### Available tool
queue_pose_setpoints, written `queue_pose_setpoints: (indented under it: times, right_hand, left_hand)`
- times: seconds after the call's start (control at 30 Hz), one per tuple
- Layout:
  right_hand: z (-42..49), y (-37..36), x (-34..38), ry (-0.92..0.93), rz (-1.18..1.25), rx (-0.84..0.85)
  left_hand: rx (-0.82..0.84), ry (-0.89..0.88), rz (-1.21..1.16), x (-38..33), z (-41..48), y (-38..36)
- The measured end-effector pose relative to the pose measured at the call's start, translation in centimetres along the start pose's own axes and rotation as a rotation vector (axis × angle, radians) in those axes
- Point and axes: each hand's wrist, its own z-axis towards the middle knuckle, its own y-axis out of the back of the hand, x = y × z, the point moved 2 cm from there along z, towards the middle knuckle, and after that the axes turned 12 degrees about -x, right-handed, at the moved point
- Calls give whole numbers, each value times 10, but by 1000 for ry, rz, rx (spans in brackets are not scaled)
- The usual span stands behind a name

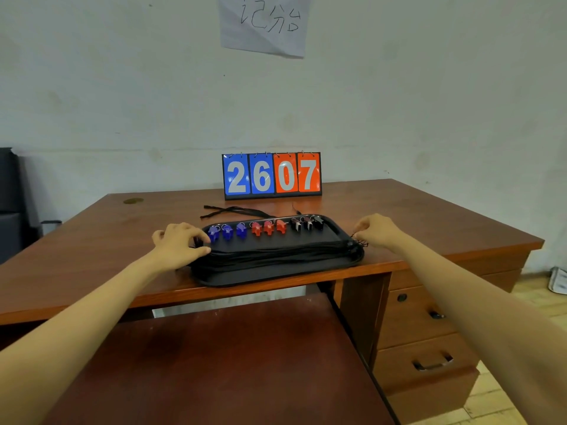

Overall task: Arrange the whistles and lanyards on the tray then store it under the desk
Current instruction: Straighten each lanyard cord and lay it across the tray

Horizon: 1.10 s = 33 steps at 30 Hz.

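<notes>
A black tray lies near the front edge of the wooden desk. Along its far side stand three blue whistles, three red whistles and three black whistles in a row. A bundle of black lanyards stretches across the tray's near half. My left hand pinches the bundle's left end at the tray's left rim. My right hand pinches the lanyard ends at the tray's right rim. A few loose lanyards lie on the desk behind the tray.
A flip scoreboard reading 26 and 07 stands at the back of the desk against the wall. A pull-out shelf extends below the desk's front edge. A drawer unit sits at the right. A dark chair is at the far left.
</notes>
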Motion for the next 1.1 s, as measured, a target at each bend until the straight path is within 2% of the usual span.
queue_pose_setpoints:
  times: [0.07,0.17,0.27,0.37,0.47,0.7,0.87,1.1]
  right_hand:
    - [1,0,2,65,6,-17]
    - [2,-2,10,255,-114,-68]
    - [-2,-12,13,384,-336,30]
    - [-6,-21,9,383,-425,145]
    - [-10,-21,5,387,-426,169]
    - [-10,-19,18,423,-382,94]
    - [8,-25,46,502,-273,28]
    - [85,-47,78,294,-79,-49]
  left_hand:
    - [17,-41,-12,-3,-1,-3]
    - [43,-110,-11,-12,-3,-6]
    - [134,-154,42,-21,-6,-7]
    - [221,-178,91,-22,-11,-10]
    - [204,-197,86,-20,-13,-10]
    - [114,-226,21,-21,-9,-9]
    - [86,-226,-6,-49,17,-16]
    - [75,-255,-64,-84,109,-45]
